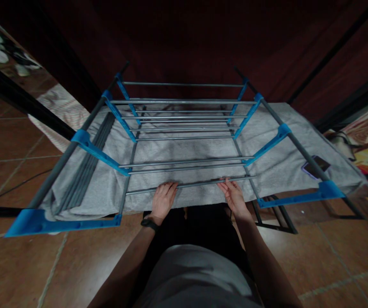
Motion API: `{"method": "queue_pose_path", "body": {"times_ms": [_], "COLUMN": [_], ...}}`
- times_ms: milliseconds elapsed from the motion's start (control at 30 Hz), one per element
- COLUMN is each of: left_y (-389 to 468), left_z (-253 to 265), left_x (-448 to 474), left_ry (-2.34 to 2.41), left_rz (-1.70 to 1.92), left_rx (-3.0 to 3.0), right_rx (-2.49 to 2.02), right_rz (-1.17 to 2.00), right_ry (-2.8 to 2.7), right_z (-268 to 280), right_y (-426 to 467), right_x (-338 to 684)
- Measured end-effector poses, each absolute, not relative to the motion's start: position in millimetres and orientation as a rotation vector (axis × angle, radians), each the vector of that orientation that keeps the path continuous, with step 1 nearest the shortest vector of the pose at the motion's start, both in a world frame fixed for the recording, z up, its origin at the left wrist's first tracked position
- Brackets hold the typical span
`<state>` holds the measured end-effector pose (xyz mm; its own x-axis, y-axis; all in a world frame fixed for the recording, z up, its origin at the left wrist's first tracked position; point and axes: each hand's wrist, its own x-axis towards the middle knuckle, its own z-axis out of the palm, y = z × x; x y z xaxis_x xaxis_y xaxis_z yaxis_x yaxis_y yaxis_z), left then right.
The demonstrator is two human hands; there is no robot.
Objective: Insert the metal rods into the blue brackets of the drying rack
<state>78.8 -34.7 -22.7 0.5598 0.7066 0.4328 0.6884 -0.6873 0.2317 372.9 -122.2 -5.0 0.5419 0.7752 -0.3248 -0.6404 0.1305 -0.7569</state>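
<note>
A thin grey metal rod lies crosswise near the front of a partly built rack. My left hand is closed over the rod left of its middle, and my right hand pinches it further right. The rod's ends rest over or close to the rack's lower side tubes; whether they touch I cannot tell. Behind it, several rods span between blue plastic brackets on both sides. The nearest brackets, a blue one at left and another at right, show no rod between them.
A bundle of grey tubes lies at the left on the grey cloth under the rack. At the right lies a phone. A dark frame stands below on the tiled floor. A dark red panel rises behind.
</note>
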Motion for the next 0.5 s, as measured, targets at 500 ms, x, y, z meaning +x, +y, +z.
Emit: {"method": "queue_pose_path", "body": {"times_ms": [500], "left_y": [-35.7], "left_z": [-17.7], "left_x": [77.1], "left_ry": [1.232], "left_rz": [0.736], "left_rx": [2.809], "right_rx": [-1.022], "right_rz": [1.027], "right_ry": [-0.164], "right_z": [-3.0], "right_y": [-122.6], "right_x": [371.7]}}
